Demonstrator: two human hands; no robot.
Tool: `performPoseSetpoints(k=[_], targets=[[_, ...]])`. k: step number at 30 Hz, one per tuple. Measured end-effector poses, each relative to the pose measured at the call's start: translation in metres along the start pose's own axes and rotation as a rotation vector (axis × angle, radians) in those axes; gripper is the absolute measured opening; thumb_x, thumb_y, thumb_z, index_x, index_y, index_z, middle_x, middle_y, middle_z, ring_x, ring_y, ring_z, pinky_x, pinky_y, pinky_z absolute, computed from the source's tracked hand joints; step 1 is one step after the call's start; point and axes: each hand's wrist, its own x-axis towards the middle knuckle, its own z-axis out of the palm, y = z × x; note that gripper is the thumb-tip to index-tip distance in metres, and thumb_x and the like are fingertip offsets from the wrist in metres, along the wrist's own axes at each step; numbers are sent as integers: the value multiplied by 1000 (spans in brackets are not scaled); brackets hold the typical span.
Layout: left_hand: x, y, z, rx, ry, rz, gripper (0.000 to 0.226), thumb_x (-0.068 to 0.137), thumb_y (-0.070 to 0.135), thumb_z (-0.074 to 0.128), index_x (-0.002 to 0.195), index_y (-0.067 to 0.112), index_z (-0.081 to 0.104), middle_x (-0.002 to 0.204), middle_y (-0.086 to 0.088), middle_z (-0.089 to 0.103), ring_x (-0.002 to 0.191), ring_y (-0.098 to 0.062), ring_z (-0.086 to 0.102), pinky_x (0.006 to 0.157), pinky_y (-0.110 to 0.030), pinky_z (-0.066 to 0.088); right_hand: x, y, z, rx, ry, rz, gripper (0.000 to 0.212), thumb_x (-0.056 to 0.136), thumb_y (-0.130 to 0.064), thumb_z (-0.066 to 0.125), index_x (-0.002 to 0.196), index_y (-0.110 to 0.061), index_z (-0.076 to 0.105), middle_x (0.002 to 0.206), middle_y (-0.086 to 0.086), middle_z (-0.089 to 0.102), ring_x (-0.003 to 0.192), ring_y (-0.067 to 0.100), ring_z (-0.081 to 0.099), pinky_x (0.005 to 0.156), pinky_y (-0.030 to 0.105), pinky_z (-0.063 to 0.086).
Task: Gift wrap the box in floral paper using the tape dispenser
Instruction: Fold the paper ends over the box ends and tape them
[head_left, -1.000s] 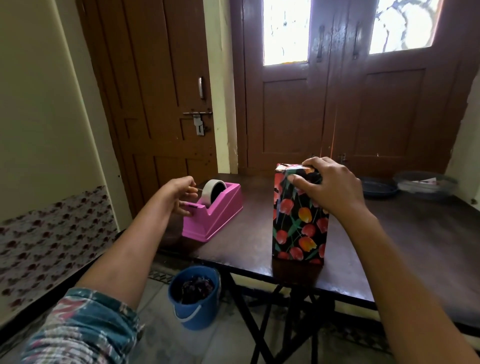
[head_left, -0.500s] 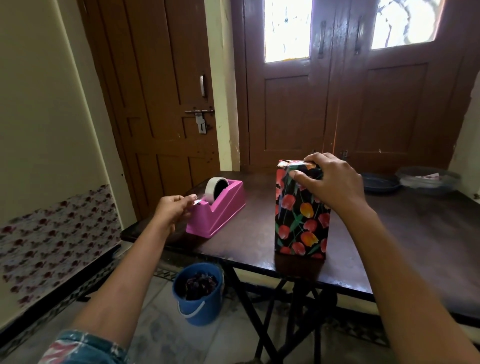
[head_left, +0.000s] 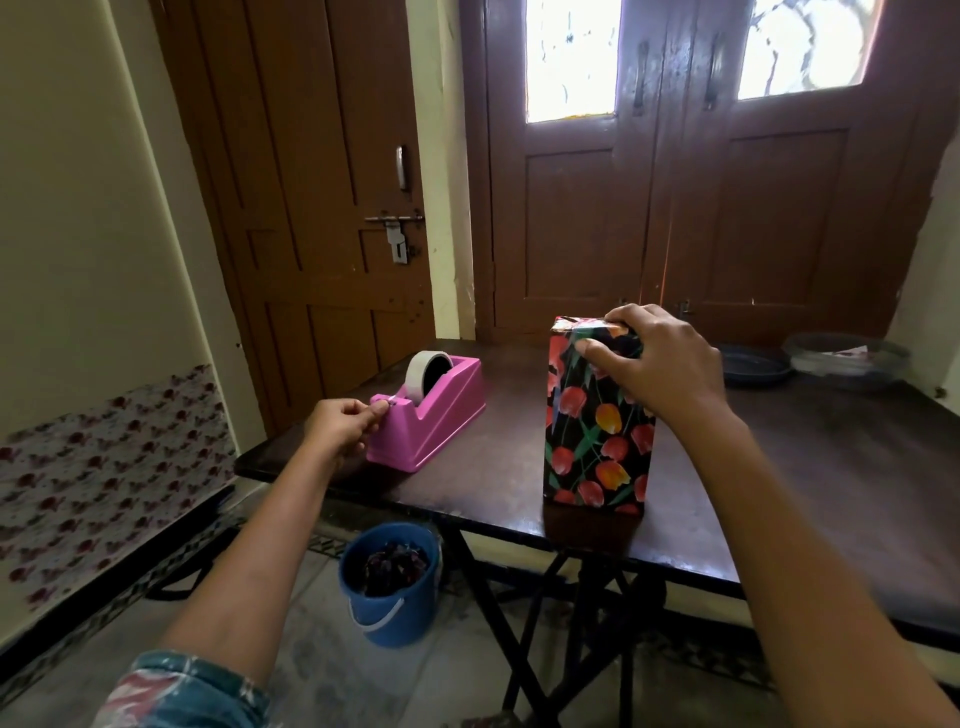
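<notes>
A tall box (head_left: 597, 431) wrapped in black paper with red and orange tulips stands upright near the front edge of the dark table (head_left: 810, 467). My right hand (head_left: 657, 364) grips its top, fingers over the folded paper and thumb on the near face. To the left sits a pink tape dispenser (head_left: 431, 415) with a white roll of tape (head_left: 427, 375). My left hand (head_left: 345, 427) is at the dispenser's cutter end and pinches the free end of the tape between thumb and fingers.
A blue bucket (head_left: 392, 582) with dark contents stands on the floor under the table's left corner. A dark plate (head_left: 753, 364) and a clear bowl (head_left: 847, 361) sit at the back right of the table. Brown doors stand behind.
My left hand moved from beside the tape roll down to the cutter end of the dispenser and took the tape end. The right hand stayed on the box top.
</notes>
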Motion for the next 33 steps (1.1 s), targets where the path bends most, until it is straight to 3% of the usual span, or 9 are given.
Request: performPoseSetpoints(k=[6, 8, 13, 15, 18, 21, 25, 28, 33], targets=[[2, -5, -10, 394, 138, 107, 23, 85, 30, 66, 69, 14, 60, 74, -7, 64, 66, -18, 57, 56, -27, 43, -2, -1, -4, -38, -20, 6, 54, 84, -59, 51, 125, -23, 53, 126, -1, 56, 109, 21, 55, 72, 30, 38], [3, -11, -17, 241, 119, 97, 23, 86, 29, 64, 68, 14, 61, 76, -9, 65, 72, -23, 58, 63, -31, 46, 0, -2, -6, -46, -42, 4, 55, 84, -60, 50, 125, -23, 53, 126, -2, 56, 110, 21, 55, 74, 31, 38], [-19, 44, -8, -65, -82, 228, 21, 91, 28, 59, 76, 13, 62, 68, 0, 56, 58, -11, 45, 51, -22, 34, 16, 2, -23, 66, -265, 57, 78, 65, -80, 40, 118, -27, 59, 121, -3, 58, 107, 18, 54, 86, 38, 47], [-31, 83, 10, -142, -219, 264, 19, 92, 28, 57, 82, 12, 62, 69, 0, 54, 57, -9, 43, 52, -21, 35, 23, 6, -32, 226, -290, 97, 62, 70, -73, 51, 107, -26, 66, 110, -2, 64, 99, 16, 59, 86, 43, 51], [-45, 134, 44, -166, -410, 348, 18, 91, 30, 57, 83, 14, 62, 68, 1, 52, 56, -8, 42, 51, -17, 37, 29, 13, -36, 435, -285, 166, 28, 79, -44, 67, 94, -21, 70, 94, 0, 68, 89, 18, 64, 79, 38, 56], [-51, 172, 79, -52, -568, 490, 20, 90, 33, 58, 82, 15, 62, 64, 4, 52, 51, -3, 42, 47, -13, 38, 30, 16, -30, 544, -368, 267, 34, 79, -38, 70, 104, -16, 64, 99, 2, 64, 95, 20, 61, 77, 33, 53], [-45, 202, 114, 180, -736, 568, 23, 89, 35, 60, 76, 16, 63, 54, 11, 53, 46, -1, 43, 49, -16, 37, 29, 18, -16, 751, -356, 380, 58, 77, -35, 72, 122, -18, 41, 110, 0, 56, 96, 11, 56, 67, 19, 47], [-37, 210, 124, 395, -791, 596, 26, 89, 38, 59, 74, 17, 62, 51, 15, 54, 45, 1, 45, 50, -15, 37, 27, 18, -8, 848, -315, 393, 65, 75, -33, 74, 124, -22, 32, 105, -2, 55, 91, 5, 54, 64, 16, 43], [-29, 220, 129, 597, -846, 570, 24, 88, 37, 61, 69, 22, 64, 56, 13, 60, 47, 1, 54, 47, -13, 42, 23, 17, -4, 961, -285, 416, 66, 75, -29, 76, 122, -25, 31, 109, 0, 54, 95, 8, 57, 71, 18, 47]])
